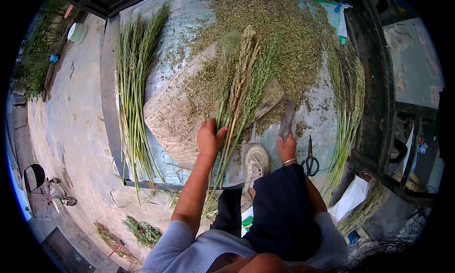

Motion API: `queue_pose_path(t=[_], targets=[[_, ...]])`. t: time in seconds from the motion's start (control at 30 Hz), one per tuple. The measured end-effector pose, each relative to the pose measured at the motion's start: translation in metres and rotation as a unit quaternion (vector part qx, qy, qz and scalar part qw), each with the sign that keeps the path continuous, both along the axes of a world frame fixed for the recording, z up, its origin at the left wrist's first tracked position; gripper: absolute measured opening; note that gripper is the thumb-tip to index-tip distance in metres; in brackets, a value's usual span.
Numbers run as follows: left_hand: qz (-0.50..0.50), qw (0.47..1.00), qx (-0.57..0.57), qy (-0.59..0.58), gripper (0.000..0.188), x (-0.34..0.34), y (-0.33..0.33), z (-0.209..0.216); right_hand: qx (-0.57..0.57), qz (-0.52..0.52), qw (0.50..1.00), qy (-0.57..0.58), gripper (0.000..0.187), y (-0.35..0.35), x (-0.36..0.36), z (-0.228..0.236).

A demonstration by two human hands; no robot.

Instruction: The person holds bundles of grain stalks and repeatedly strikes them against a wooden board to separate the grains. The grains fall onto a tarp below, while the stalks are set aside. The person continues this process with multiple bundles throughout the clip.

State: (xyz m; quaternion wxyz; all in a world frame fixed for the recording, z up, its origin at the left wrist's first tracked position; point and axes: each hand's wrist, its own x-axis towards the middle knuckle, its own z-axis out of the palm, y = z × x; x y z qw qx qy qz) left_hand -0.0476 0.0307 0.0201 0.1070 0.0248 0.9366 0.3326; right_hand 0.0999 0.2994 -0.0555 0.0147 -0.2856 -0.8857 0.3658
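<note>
My left hand [211, 139] is closed around the stems of several seed-headed stalks [244, 78], some green and some tan, that look like broomcorn. Their heads fan out over a wooden board [166, 123], which lies slanted and is strewn with loose seed. In my right hand [286, 149] is a flat, dark grey strip-shaped tool [287, 120], its far end by the board's right corner and apart from the stalks. Whether it is wood or metal I cannot tell. My shoe [257, 165] stands between my hands, at the board's near edge. Dark-handled scissors [310, 163] lie right of my right hand.
A thick layer of loose seed [279, 31] covers the far part of the pale sheet [327, 88]. One bundle of green stalks [135, 83] lies at the left, another bundle [348, 97] at the right beside a dark metal frame [379, 83]. Cut greenery [142, 231] lies on the floor.
</note>
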Motion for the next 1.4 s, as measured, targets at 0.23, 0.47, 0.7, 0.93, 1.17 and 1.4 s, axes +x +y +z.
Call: queue_pose_path(t=[0.23,0.47,0.7,0.93,1.17,1.4], targets=[[0.043,0.992,-0.017,0.12,0.055,0.023,0.002,-0.002,0.02,0.006,1.0,0.001,0.033,-0.002,0.0,-0.006],[0.012,0.992,-0.078,0.095,0.08,0.1,-0.015,0.014,0.02,0.002,1.0,-0.021,0.034,-0.001,-0.001,0.002],[-0.043,0.989,-0.132,0.044,0.085,0.098,-0.001,-0.001,0.057,-0.008,0.998,-0.028,0.039,-0.001,0.002,-0.002],[0.022,0.997,-0.065,-0.022,0.07,0.132,0.002,-0.021,0.01,-0.01,0.999,-0.041,0.039,-0.004,-0.005,0.001],[0.035,0.954,0.221,-0.198,0.046,0.101,-0.019,-0.041,-0.108,-0.083,0.988,0.069,0.028,-0.007,-0.004,0.015],[0.041,0.796,0.434,-0.42,0.037,0.1,-0.023,-0.041,-0.037,0.075,0.99,0.113,0.023,-0.047,-0.057,0.101]])
